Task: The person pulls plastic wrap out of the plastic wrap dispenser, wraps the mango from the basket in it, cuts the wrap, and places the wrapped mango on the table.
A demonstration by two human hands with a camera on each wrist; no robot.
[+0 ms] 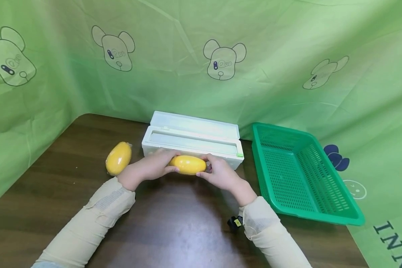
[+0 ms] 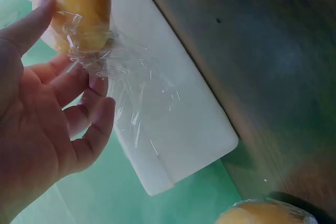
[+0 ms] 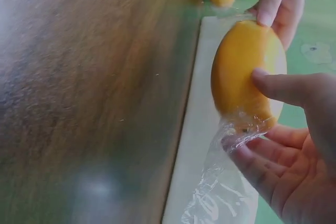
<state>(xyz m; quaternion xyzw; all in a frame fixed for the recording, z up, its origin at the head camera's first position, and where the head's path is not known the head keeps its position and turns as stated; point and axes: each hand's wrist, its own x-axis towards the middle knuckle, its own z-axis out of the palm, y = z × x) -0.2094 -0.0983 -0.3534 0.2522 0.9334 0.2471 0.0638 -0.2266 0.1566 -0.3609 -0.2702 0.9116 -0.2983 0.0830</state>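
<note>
A yellow mango point(image 1: 189, 165) is held level between both hands, in front of a white cling film box point(image 1: 194, 144). My left hand point(image 1: 156, 163) grips its left end, thumb on the skin and fingers behind. The right hand point(image 1: 222, 174) pinches the other end in the same way. Clear cling film point(image 3: 242, 128) covers the mango's end and trails loose below the right fingers. More loose film point(image 2: 137, 74) hangs by the left fingers in the left wrist view. A second mango point(image 1: 119, 158), film-wrapped, lies on the table beside the left wrist.
The box's lid point(image 1: 195, 125) stands raised at the back, and a small green piece point(image 1: 239, 155) sits at its right end. To the right is a green plastic basket point(image 1: 267, 175) with slotted walls. A green printed curtain point(image 1: 174, 74) hangs behind the brown table point(image 1: 174, 227).
</note>
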